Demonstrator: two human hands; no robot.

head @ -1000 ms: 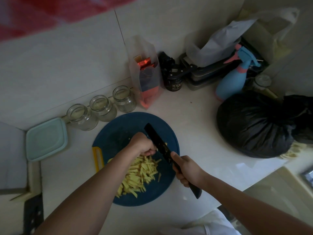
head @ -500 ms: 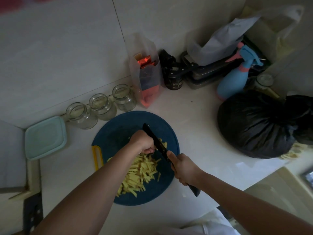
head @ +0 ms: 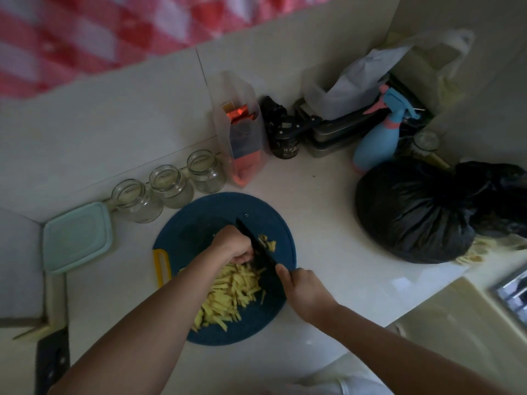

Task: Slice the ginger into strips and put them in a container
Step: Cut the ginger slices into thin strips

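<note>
Pale desk (head: 322,223) across most of the view, tiled wall behind. At the far right, a bulging black bag (head: 413,212). Near the middle, a round blue cutting board (head: 199,220) with a yellow handle at its left edge. Left of that, a mint-green container (head: 75,236), lid on, well apart from the ginger. Along the back, a blue spray bottle (head: 376,143) and a row of three glass jars (head: 171,183). Over the board, left hand (head: 235,246) knuckles-up, fingers curled down onto the top of the ginger strips (head: 225,297); right hand (head: 302,289) wrapped round the handle of a black knife (head: 256,246), blade down just beside the left knuckles. Strips heaped on the board's near half; right of the blade, a few small ginger bits (head: 268,243).
</note>
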